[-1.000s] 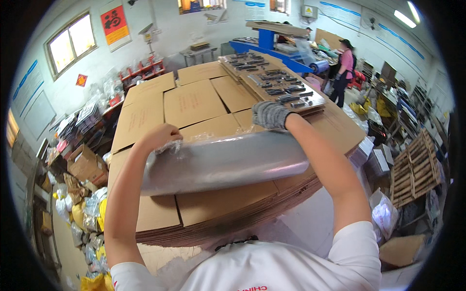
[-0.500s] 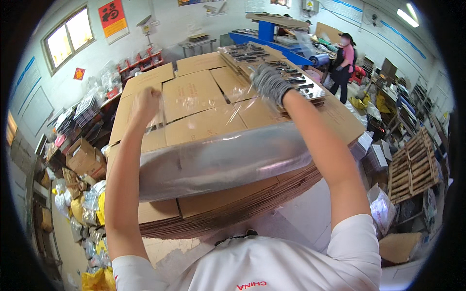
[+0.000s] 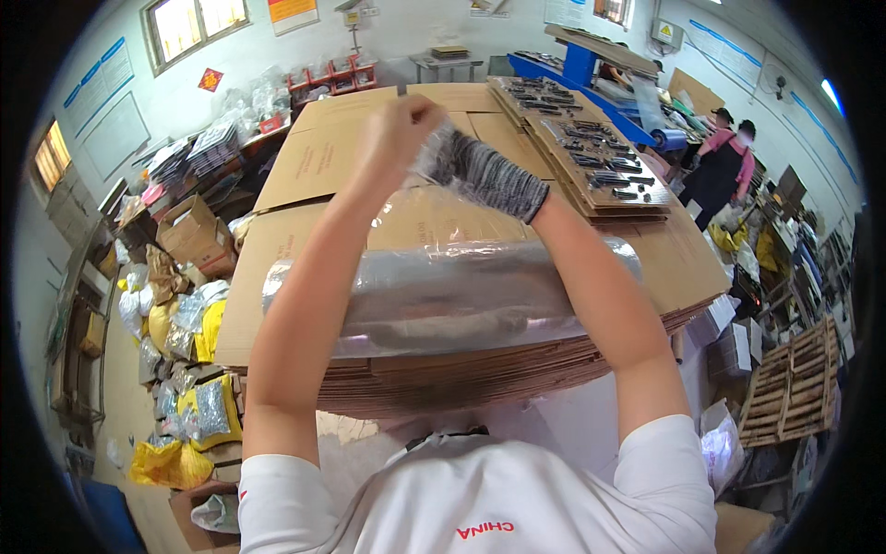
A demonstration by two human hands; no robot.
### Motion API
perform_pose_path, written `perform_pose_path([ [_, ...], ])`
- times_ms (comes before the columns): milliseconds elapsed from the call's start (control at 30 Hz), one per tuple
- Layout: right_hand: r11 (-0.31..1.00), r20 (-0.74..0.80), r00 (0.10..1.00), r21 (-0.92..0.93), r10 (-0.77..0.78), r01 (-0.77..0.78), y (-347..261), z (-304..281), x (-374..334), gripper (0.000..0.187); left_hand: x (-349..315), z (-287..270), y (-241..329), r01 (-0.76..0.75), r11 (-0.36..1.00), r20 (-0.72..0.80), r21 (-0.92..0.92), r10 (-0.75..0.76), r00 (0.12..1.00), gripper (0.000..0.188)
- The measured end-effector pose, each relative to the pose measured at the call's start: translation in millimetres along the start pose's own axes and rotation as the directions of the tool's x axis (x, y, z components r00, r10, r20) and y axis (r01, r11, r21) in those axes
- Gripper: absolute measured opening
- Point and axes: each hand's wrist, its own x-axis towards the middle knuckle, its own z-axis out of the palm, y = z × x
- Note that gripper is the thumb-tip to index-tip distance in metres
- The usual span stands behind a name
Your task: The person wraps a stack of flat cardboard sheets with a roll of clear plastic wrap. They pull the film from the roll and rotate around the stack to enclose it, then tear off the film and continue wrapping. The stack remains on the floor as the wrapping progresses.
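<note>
- Cardboard sheets [image 3: 305, 157] lie stacked across the work surface, black parts [image 3: 604, 162] set out on a board at the far right, and two co-workers [image 3: 724, 166] stand beyond.
- Half a second ago the hands were well apart; now they have come close together over the stack, beyond the roll.
- Bare left hand [image 3: 402, 138]: blurred, its fingers curled closed, apparently on the gathered clear film [image 3: 426, 159].
- Gloved right hand [image 3: 484, 175]: reaching in just beside the left, with film at its fingers — whether they grip cannot be told.
- Plastic roll [image 3: 461, 286]: lying crosswise near the front edge of the stack, under the forearms, with loose film spread just beyond it.
- What was spread between the hands is now bunched there — so the film's free end seems gathered rather than held wide.
</note>
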Motion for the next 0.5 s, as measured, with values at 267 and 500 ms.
perform_pose_path([
  [267,0.981,0.004,0.982,0.053,0.187,-0.187,-7.4,22.4,10.9,0.034,-112.7,-78.4,1.7,-0.129,0.991,0.044,0.022,0.128,0.991,0.039],
  [500,0.921,-0.178,0.907,-0.01,0.382,-0.39,3.9,23.5,52.7,0.033,-226.7,-137.3,-89.0,0.497,0.842,-0.21,-0.209,-0.535,0.818,0.055],
])
